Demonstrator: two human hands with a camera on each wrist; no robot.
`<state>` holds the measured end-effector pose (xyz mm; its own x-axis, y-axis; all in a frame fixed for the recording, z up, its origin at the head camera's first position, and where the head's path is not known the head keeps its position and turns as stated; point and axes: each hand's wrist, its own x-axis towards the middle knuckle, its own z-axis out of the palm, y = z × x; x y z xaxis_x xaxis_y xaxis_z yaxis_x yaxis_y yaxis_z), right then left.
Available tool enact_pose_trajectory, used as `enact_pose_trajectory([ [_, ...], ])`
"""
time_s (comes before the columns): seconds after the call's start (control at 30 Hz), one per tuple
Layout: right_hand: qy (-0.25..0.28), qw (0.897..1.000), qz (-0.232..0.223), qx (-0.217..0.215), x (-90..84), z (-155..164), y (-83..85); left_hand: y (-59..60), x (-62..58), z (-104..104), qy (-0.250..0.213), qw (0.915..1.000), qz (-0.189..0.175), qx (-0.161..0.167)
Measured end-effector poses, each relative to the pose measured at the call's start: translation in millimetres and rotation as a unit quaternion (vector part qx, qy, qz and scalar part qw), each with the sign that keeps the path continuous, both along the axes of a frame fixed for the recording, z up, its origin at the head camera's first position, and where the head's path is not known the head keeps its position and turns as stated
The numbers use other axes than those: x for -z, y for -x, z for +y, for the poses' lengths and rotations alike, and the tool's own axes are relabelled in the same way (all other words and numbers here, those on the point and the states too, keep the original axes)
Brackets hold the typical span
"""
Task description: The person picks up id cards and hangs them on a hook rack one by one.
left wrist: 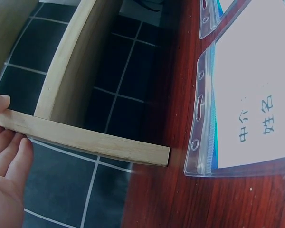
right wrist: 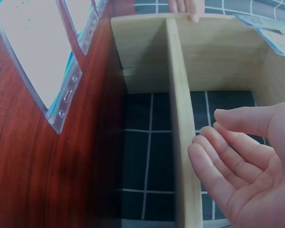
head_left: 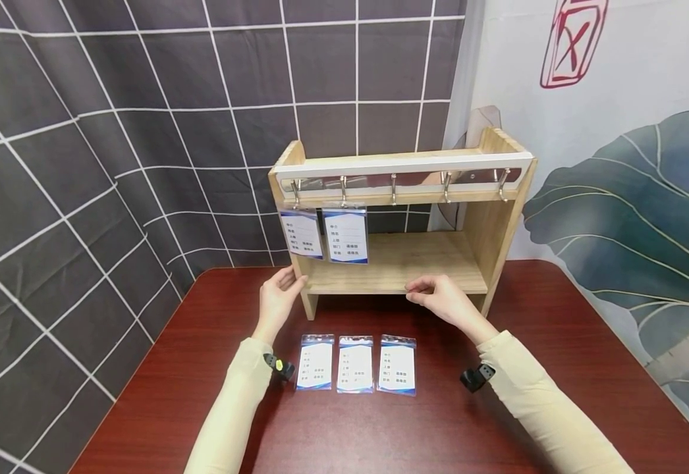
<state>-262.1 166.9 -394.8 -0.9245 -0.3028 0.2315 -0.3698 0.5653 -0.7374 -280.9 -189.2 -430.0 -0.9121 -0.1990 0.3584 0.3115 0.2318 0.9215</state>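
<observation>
A light wooden shelf (head_left: 398,260) stands on the table. My left hand (head_left: 277,296) grips the front edge of its left side panel (left wrist: 95,137), thumb on one face and fingers on the other. My right hand (head_left: 442,299), fingers loosely curled and holding nothing, is at the front edge of the middle board (right wrist: 183,114). From the two left hooks of the shelf's top rail hang two badge holders, the left one (head_left: 302,234) tilted, the other (head_left: 346,236) nearly straight. Three more badge holders lie in a row before the shelf: left (head_left: 315,362), middle (head_left: 355,364) and right (head_left: 397,364).
A white rail (head_left: 404,161) with several metal hooks runs along the shelf's top front; the three right hooks carry nothing. The dark red table (head_left: 344,434) ends at a grey gridded curtain (head_left: 172,79) on the left and behind. A leaf-patterned curtain (head_left: 635,197) hangs at right.
</observation>
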Motion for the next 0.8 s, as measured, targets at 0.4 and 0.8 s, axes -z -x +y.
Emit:
enact_pose_trajectory([
  [0.4,-0.021,1.000,-0.017,0.000,17.4,-0.5,-1.4,-1.7,2.0,1.5,0.004,1.0000,-0.005,-0.003],
  [0.8,-0.033,0.999,-0.040,0.003,34.3,-4.4,-2.3,2.2,1.1,-0.3,0.008,1.0000,-0.003,0.000],
])
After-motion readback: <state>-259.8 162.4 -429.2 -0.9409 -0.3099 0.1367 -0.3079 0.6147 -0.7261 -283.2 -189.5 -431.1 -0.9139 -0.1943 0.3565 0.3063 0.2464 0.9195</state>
